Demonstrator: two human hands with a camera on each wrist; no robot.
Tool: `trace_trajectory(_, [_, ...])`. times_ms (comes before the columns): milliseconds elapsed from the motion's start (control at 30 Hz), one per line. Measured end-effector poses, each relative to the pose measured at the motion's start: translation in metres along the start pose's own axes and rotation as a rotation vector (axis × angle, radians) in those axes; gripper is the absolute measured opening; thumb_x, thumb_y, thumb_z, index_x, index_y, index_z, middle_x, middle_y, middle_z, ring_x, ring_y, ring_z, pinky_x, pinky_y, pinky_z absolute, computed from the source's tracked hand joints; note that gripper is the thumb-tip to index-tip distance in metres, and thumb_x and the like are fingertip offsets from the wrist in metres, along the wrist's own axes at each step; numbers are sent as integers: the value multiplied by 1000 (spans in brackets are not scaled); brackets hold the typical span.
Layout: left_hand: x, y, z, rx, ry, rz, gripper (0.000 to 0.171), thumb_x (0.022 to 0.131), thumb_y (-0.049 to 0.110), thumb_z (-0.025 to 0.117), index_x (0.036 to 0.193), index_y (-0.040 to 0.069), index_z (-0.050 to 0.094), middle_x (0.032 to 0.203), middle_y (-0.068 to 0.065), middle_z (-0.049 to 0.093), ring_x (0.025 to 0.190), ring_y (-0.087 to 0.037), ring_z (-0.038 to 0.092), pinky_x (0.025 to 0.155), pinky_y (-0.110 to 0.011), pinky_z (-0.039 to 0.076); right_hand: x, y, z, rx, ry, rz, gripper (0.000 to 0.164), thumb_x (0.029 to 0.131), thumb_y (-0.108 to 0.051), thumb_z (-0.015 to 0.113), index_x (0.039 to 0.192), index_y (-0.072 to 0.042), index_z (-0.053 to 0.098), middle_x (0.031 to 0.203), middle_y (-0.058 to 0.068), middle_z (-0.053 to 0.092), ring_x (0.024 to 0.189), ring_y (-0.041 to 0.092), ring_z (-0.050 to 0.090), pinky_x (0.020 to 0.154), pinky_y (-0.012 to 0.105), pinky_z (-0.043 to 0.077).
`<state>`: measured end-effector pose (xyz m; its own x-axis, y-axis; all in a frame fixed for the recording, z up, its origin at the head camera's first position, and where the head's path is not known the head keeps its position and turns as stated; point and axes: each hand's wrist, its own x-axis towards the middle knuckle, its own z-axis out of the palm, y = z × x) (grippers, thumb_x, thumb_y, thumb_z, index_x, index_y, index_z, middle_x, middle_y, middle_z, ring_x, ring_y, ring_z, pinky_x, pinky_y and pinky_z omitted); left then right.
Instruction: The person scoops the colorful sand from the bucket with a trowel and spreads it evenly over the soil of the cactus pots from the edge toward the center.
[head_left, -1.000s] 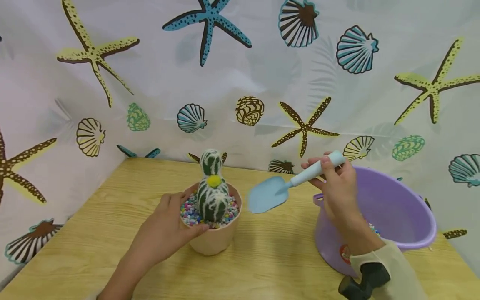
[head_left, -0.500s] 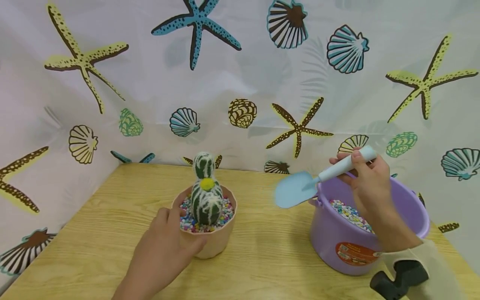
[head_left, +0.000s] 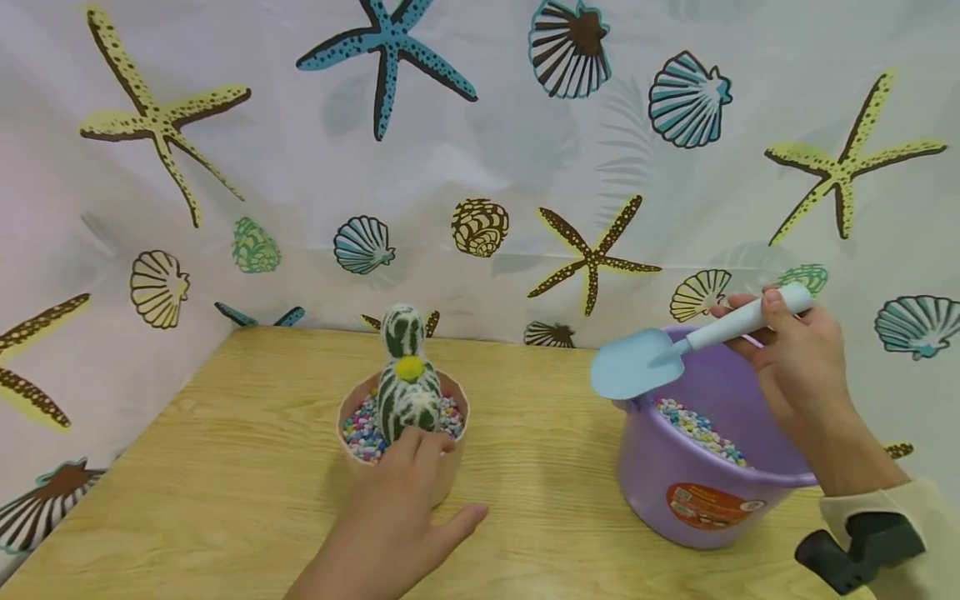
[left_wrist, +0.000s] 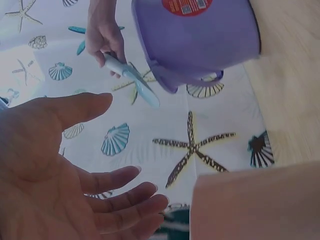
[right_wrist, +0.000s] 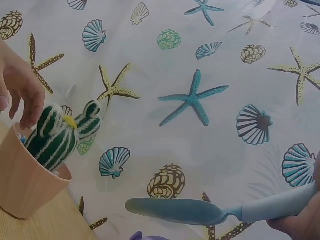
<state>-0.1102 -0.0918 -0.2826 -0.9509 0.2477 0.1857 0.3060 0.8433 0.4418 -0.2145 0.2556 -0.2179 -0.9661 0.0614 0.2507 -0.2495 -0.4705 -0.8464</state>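
Observation:
In the head view my right hand [head_left: 802, 358] grips the pale handle of a light blue trowel [head_left: 637, 364]. The trowel's blade is held level above the left rim of a purple bucket [head_left: 645, 475]. Colourful pebbles [head_left: 697, 429] lie inside the bucket. My left hand [head_left: 397, 508] is in front of a peach pot [head_left: 352, 400], its fingers loosely spread and holding nothing. In the pot a green and white toy cactus [head_left: 408, 396] with a yellow flower stands upright among colourful pebbles. The left wrist view shows that palm [left_wrist: 45, 170] open, beside the pot's wall [left_wrist: 255, 205].
Pot and bucket stand apart on a wooden table [head_left: 540, 417]. Behind them hangs a white curtain [head_left: 315, 167] printed with starfish and shells. A red label [head_left: 705, 506] is on the bucket's front. A black strap mount [head_left: 862, 550] sits on the right sleeve.
My left hand has let go of the pot's rim and moved right, in front of the pot. My right hand has carried the trowel rightward to the bucket's rim.

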Motion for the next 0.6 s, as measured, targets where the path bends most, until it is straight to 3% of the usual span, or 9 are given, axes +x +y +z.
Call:
trace_trajectory(100, [9,11,4,-78,-44,8,58,83,48,70,123,9,53,114,-5,53,100,-17,56,79,-38,51,0,-7,-9,31,27,1,35,95,-19,55,116,1,34,93,12,63,86,24,71,73,34,58])
trace_trajectory(367, [31,25,18,-210,-58,140,58,87,37,69,128,2,47,121,-13,52,108,-25,55,89,-42,49,-3,-21,-37,115,94,10,29,96,-16,51,115,-2,34,92,14,65,83,28,71,68,39,59])
trace_trajectory(600, [55,30,34,-293,-101,162,60,89,39,66,132,3,45,126,-14,51,110,-25,54,91,-42,48,-6,-25,-58,149,127,11,21,99,-14,44,115,-6,32,90,14,65,81,31,71,66,40,59])
